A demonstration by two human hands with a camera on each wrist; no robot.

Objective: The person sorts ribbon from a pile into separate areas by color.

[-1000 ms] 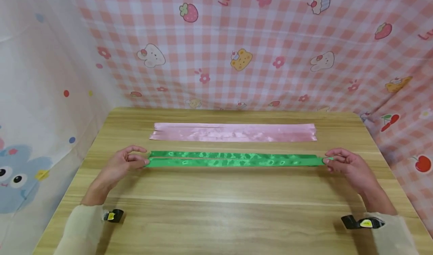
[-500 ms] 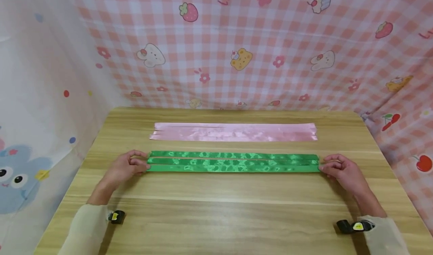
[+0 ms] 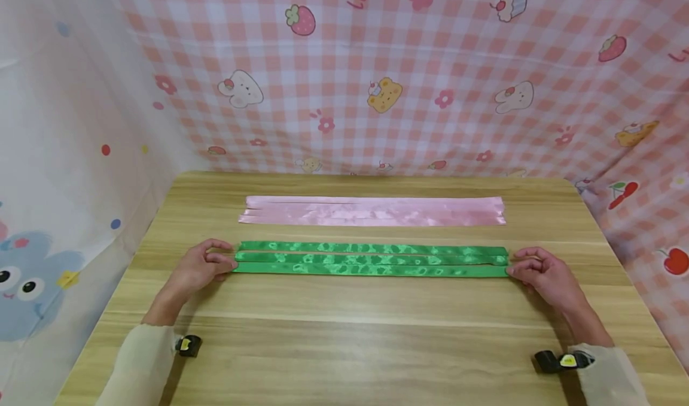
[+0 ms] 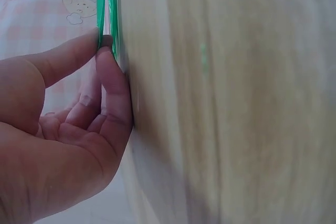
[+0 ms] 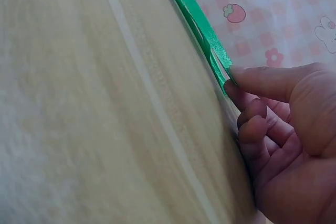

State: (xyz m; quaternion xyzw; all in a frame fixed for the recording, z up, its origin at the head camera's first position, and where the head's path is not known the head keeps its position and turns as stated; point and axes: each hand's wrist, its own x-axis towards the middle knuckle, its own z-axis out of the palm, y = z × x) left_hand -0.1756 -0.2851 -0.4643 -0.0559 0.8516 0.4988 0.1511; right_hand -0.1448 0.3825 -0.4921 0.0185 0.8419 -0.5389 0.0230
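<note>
Three shiny green ribbon strips lie side by side across the table in the head view. My left hand (image 3: 200,267) pinches the left end of the nearest green ribbon (image 3: 334,269) between thumb and fingertip. At its other end, my right hand (image 3: 546,274) pinches the same strip. It is stretched straight, parallel to the middle green ribbon (image 3: 377,258) and the far green ribbon (image 3: 366,247). In the left wrist view, the thumb (image 4: 71,59) presses on the ribbon end. The right wrist view shows the thumb (image 5: 273,81) against the green strip's end (image 5: 224,59).
Behind the green strips, pink ribbon strips (image 3: 371,210) lie flat and close together. The wooden table (image 3: 344,334) reaches back to a pink checked cloth (image 3: 344,53). A white patterned cloth (image 3: 70,107) hangs on the left.
Both hands have brought the nearest green ribbon down toward the table's front, uncovering the middle strip. My right hand has also shifted left. Over the last half second, both hands have stayed almost still.
</note>
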